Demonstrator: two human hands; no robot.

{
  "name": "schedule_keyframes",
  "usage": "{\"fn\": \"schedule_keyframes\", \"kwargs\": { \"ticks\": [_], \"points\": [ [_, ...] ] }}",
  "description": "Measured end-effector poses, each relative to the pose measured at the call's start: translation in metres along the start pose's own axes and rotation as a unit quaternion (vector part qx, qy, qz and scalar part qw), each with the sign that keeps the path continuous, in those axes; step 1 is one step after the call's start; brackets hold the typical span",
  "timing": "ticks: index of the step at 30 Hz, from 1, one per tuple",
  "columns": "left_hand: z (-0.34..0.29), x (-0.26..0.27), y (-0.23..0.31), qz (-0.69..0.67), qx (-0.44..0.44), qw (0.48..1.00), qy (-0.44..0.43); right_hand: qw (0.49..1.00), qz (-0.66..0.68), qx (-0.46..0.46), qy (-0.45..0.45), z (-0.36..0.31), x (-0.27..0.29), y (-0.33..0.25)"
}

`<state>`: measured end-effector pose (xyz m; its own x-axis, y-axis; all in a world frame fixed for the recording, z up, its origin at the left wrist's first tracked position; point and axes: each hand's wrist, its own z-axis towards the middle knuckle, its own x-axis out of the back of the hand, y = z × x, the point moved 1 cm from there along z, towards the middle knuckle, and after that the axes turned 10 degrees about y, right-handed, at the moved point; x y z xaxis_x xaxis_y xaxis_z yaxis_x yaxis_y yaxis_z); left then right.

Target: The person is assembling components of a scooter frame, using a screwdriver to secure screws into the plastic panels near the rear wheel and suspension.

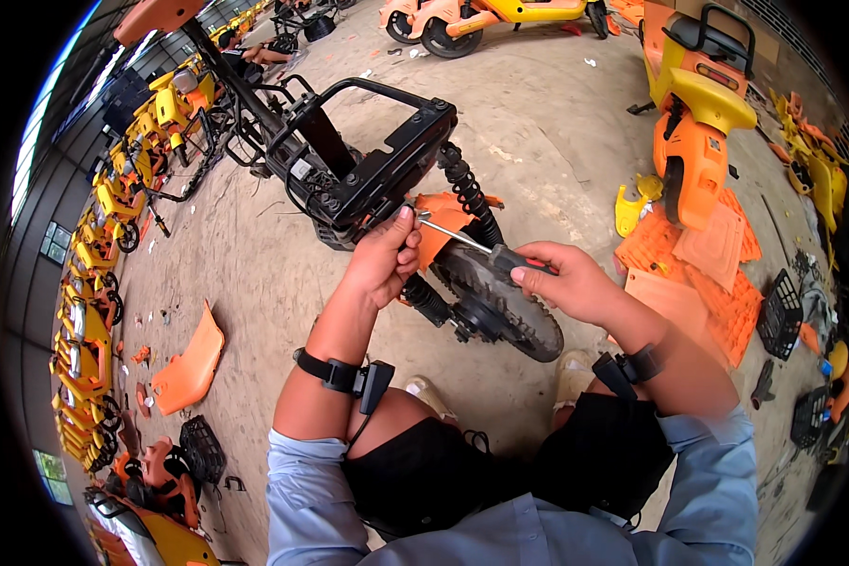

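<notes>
In front of me stands a stripped scooter with a bare black frame (377, 160). My right hand (568, 280) is closed round the dark handle of a screwdriver (509, 258), whose metal shaft points left and up toward the frame's rear end. At the shaft's tip, my left hand (387, 253) is closed, thumb and finger pinched together; what lies between them is too small to make out. Just behind the shaft is an orange mudguard (436, 226). Below the screwdriver sits the rear wheel (509, 307), with a black spring shock absorber (469, 193) beside it.
Orange panels (693, 274) lie piled on the floor at right, near a yellow and orange scooter (698, 123). A curved orange panel (191, 363) lies at left. Rows of yellow scooters (90, 330) line the left side. Black baskets (780, 314) lie at far right.
</notes>
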<state>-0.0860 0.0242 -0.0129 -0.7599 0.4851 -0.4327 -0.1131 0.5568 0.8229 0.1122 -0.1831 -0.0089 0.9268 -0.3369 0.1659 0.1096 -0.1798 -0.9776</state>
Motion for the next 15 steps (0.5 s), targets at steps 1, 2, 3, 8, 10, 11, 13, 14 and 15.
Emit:
{"fn": "schedule_keyframes", "kwargs": {
  "ticks": [1,2,3,8,10,11,13,14,15],
  "points": [
    [0.0006,0.0015,-0.0001,-0.002,0.002,1.0,-0.006,1.0,0.001,0.0,0.0,0.0002,-0.0004,0.0001],
    [0.0012,0.0033,-0.0007,-0.005,0.005,1.0,-0.011,1.0,0.003,-0.001,-0.001,0.0003,-0.0005,0.0008],
    [0.0016,0.0042,-0.0013,-0.007,0.008,1.0,-0.016,1.0,0.004,-0.001,-0.002,0.0002,-0.0003,0.0013],
    [0.0037,0.0018,-0.0026,0.019,-0.007,0.999,0.049,0.999,-0.01,-0.006,0.03,0.0003,0.004,-0.0009],
    [0.0048,0.0045,-0.0033,0.03,-0.019,0.999,0.038,0.999,-0.022,0.006,0.048,0.0001,0.005,-0.0017],
    [0.0054,0.0045,-0.0038,0.035,-0.028,0.998,0.034,0.998,-0.037,0.017,0.057,-0.0002,0.0063,-0.002],
    [0.005,0.0035,-0.0038,0.039,-0.036,0.998,0.032,0.994,-0.067,0.059,0.068,-0.0005,0.0077,0.0003],
    [0.004,0.0016,-0.0033,0.039,-0.035,0.998,0.033,0.99,-0.084,0.089,0.072,-0.0003,0.0071,0.0045],
    [0.0035,0.0004,-0.003,0.038,-0.034,0.998,0.033,0.985,-0.1,0.119,0.076,-0.0007,0.0067,0.0066]
  ]
}}
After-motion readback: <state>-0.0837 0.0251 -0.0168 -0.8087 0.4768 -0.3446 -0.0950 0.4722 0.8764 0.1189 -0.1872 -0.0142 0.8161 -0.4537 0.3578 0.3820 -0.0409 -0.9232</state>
